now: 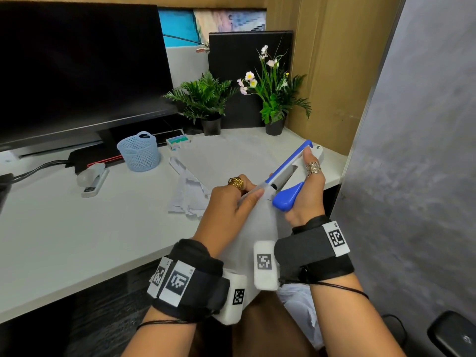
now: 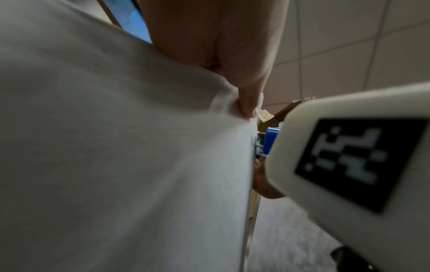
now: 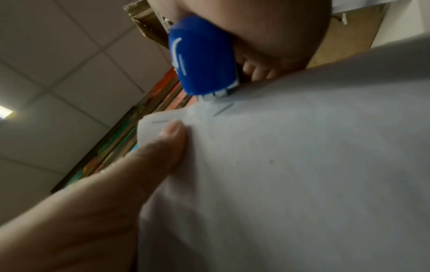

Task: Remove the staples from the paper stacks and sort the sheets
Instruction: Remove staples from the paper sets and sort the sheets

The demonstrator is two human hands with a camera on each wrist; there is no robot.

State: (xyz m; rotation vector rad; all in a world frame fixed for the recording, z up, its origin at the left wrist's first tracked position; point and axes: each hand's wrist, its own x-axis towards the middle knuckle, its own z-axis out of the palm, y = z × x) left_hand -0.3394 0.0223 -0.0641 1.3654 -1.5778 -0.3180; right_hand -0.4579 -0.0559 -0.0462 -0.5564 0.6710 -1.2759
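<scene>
Left of frame centre: left hand [image 1: 229,202], fingers pinching the corner of the paper stack [image 1: 257,228], held above the desk [image 1: 77,228] edge. Right of it: right hand [image 1: 306,191], fingers wrapped round the blue-and-white staple remover [image 1: 288,176], its nose touching the pinched corner.

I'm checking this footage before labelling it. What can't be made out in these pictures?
- Sheet count in the white stapled paper stack: head view, the left hand covers its corner.
- Tip of the blue-and-white staple remover: right wrist view, blurred, so whether it has hooked a staple is unclear.
- Right hand: left wrist view, mostly hidden behind the paper and a wrist camera.
</scene>
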